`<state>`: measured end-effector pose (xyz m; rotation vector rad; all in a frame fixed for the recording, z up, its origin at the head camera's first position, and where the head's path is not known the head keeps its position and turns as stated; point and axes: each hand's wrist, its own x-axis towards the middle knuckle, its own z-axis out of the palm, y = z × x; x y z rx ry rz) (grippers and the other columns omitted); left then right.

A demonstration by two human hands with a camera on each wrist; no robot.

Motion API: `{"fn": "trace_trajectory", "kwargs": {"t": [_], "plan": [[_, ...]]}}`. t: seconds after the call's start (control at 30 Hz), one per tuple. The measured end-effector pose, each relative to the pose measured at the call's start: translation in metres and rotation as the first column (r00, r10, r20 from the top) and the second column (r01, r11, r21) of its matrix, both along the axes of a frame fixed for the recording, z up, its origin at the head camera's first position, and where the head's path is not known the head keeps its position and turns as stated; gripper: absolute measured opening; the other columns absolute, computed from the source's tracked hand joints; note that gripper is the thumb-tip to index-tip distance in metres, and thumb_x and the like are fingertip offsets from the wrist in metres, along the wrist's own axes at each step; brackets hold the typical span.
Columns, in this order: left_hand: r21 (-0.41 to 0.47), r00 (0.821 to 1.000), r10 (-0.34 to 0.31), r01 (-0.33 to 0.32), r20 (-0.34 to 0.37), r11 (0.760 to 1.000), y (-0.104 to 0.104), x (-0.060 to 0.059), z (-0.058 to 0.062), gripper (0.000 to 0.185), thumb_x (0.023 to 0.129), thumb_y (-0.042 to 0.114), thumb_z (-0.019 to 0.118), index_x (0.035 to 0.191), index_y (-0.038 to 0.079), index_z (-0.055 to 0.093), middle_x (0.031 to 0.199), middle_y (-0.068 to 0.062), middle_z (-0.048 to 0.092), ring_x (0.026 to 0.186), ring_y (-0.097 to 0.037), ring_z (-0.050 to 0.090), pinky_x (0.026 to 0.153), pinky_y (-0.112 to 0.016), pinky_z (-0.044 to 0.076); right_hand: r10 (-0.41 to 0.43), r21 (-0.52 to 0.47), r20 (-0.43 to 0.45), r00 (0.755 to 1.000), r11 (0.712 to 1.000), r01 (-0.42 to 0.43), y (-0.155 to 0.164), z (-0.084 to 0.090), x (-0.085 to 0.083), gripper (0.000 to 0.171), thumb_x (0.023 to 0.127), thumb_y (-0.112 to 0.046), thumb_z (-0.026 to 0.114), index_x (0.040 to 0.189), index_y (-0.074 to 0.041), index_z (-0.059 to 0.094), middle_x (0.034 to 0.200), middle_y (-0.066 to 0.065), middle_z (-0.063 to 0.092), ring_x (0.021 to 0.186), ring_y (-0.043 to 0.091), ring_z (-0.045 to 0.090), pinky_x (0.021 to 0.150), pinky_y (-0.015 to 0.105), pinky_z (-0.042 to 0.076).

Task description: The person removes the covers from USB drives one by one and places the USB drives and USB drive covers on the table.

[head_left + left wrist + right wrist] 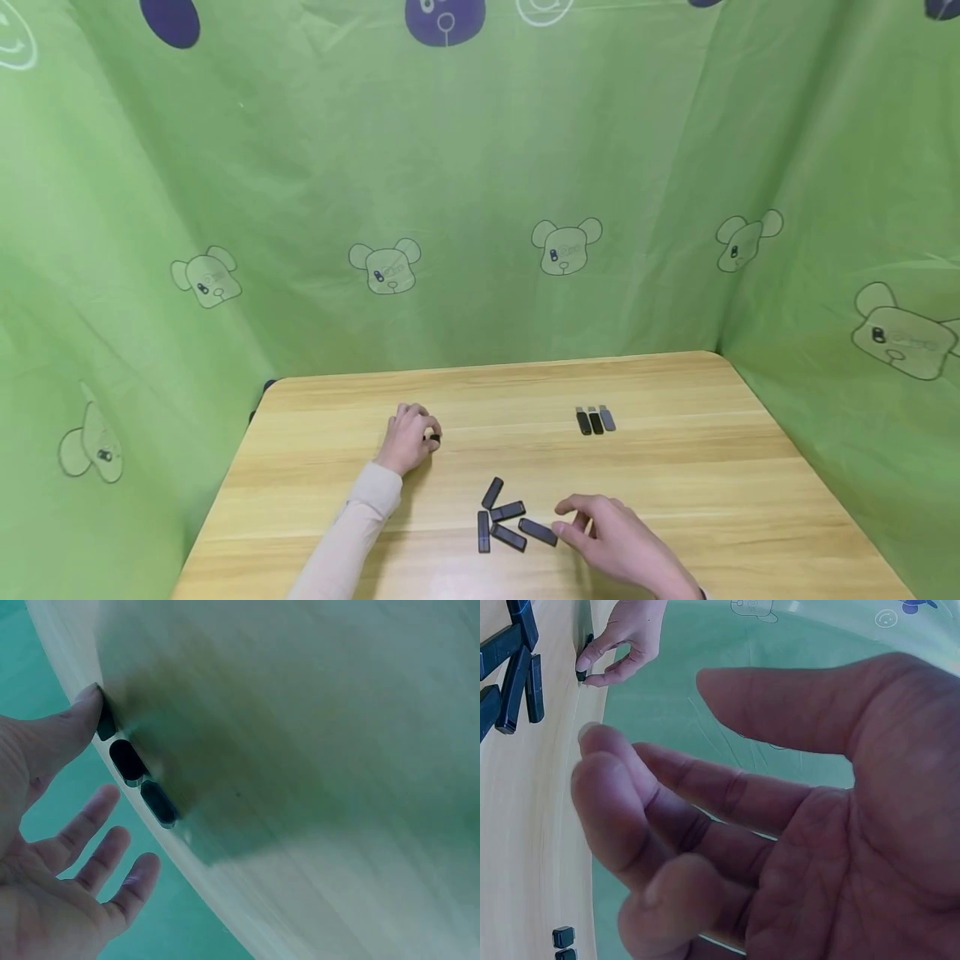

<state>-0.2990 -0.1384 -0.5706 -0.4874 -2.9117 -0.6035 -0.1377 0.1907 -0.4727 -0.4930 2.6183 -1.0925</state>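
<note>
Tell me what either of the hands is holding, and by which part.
The left hand pinches a small dark piece between thumb and fingertips; which part is hidden. The right hand holds nothing.

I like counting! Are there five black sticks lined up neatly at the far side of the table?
No, the neat row on the table has only three sticks; the five lie jumbled near the right hand.

Cream ribbed-cuff sleeve (360,517) on left arm; bare fingers (573,510)

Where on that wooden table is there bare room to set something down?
The light wooden table is bare right of the three small sticks in a row, and along its far edge. Crowded: the cluster of five dark flat sticks between the left hand and right hand.
</note>
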Motion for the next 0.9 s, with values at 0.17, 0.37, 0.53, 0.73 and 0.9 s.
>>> {"fn": "trace_trajectory", "kwargs": {"t": [0.17,0.37,0.53,0.73,0.9], "plan": [[0.005,1.0,0.001,-0.001,0.011,1.0,0.0,0.001,0.002,0.015,0.079,0.017,0.085,0.092,0.015,0.076,0.12,-0.016,0.068,0.111,-0.033,0.053,0.085,-0.049,0.047,-0.013,0.006,-0.003,1.0,1.0,0.013,0.0,0.003,-0.001,0.035,0.096,-0.035,0.068,0.116,-0.006,0.07,0.077,-0.005,0.063,0.057,0.004,0.05,0.053,0.022,0.041],[0.005,1.0,0.014,-0.014,-0.008,1.0,-0.001,0.003,0.003,0.028,0.077,0.019,0.087,0.102,0.012,0.075,0.121,-0.015,0.067,0.111,-0.032,0.054,0.084,-0.048,0.048,-0.058,0.016,-0.012,0.998,0.998,0.059,-0.001,0.009,-0.002,0.034,0.095,-0.032,0.069,0.118,-0.007,0.07,0.078,-0.004,0.064,0.057,0.004,0.049,0.052,0.022,0.041],[0.092,0.997,0.027,-0.02,-0.078,0.996,0.004,0.017,0.017,0.046,0.076,0.017,0.088,0.117,0.008,0.068,0.123,-0.015,0.066,0.111,-0.032,0.056,0.087,-0.049,0.048,-0.118,0.044,-0.084,0.989,0.992,0.122,-0.005,0.013,-0.007,0.027,0.093,-0.026,0.072,0.114,-0.009,0.071,0.077,-0.008,0.063,0.058,0.001,0.049,0.055,0.021,0.041],[0.191,0.99,0.054,-0.028,-0.132,0.981,0.019,0.053,0.036,0.049,0.077,0.018,0.086,0.122,0.01,0.066,0.123,-0.012,0.068,0.111,-0.03,0.059,0.092,-0.048,0.05,-0.129,0.103,-0.183,0.975,0.983,0.149,-0.015,0.005,-0.017,0.023,0.087,-0.018,0.078,0.108,-0.01,0.072,0.081,-0.006,0.066,0.065,0.0,0.052,0.058,0.019,0.043],[0.226,0.983,0.065,-0.025,-0.17,0.974,0.029,0.082,0.046,0.05,0.077,0.019,0.086,0.122,0.01,0.066,0.122,-0.009,0.069,0.111,-0.026,0.06,0.095,-0.048,0.05,-0.156,0.177,-0.176,0.972,0.966,0.187,-0.026,-0.015,-0.025,0.027,0.08,-0.017,0.083,0.104,-0.011,0.072,0.092,0.002,0.07,0.079,0.013,0.061,0.068,0.031,0.05]]}}
